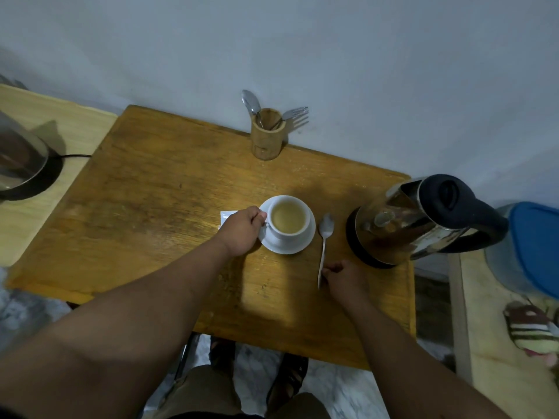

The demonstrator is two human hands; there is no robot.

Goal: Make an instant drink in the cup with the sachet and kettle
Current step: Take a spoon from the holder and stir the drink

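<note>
A white cup (291,235) full of pale beige drink stands on a white saucer (305,246) in the middle of the wooden table (157,213). My left hand (242,231) grips the cup's handle on its left side. A white sachet (226,215) lies flat behind that hand, mostly hidden. Right of the saucer lies a metal spoon (325,240), bowl pointing away. My right hand (343,275) pinches the near end of its handle against the table. The steel kettle (420,219) with black lid and handle sits on its black base at the right edge.
A bamboo holder (267,139) with a spoon and fork stands at the table's back edge by the wall. A second appliance on a black base (24,164) sits on the pale counter at left. A blue-lidded container (532,252) stands at right.
</note>
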